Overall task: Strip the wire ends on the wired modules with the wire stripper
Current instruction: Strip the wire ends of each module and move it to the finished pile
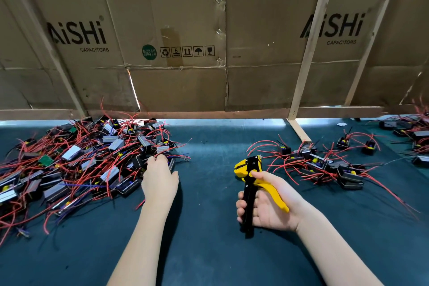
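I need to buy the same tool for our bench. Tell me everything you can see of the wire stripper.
The wire stripper has a yellow plastic-looking head and upper handle, with a black body and lower handle. The right hand grips it, fingers curled round the black handle, thumb on the yellow one. It is held above the dark mat, head pointing away, handles spread apart. No wire visibly sits in its head.

Your right hand (267, 204) grips the yellow-and-black wire stripper (251, 183) above the dark green mat (209, 227), its head pointing away from you. Left of the stripper, your left hand (160, 179) reaches into the big pile of wired modules (76, 165), fingertips among red wires at its edge. Right of the stripper lies a smaller pile of modules (325, 165). Beyond it stands a cardboard wall (185, 30).
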Demonstrator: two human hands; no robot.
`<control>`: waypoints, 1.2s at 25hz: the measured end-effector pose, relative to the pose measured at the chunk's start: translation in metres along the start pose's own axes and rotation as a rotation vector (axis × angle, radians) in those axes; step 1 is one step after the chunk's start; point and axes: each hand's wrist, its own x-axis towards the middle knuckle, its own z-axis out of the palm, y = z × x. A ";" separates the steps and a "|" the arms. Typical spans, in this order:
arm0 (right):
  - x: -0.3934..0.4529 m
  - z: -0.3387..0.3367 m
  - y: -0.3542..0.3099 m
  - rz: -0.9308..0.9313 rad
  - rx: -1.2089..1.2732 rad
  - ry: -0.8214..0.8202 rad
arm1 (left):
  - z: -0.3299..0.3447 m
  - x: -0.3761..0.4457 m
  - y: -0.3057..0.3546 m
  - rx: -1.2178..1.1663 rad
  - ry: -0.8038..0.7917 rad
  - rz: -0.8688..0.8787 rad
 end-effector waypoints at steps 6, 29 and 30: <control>-0.001 0.000 0.000 -0.001 -0.005 -0.003 | -0.011 0.003 -0.002 -0.259 -0.217 0.248; 0.001 -0.001 0.000 0.010 -0.018 -0.021 | 0.009 -0.016 0.020 -0.336 -0.189 0.495; 0.001 -0.001 0.000 0.014 -0.021 -0.025 | 0.010 -0.019 0.023 -0.332 -0.216 0.543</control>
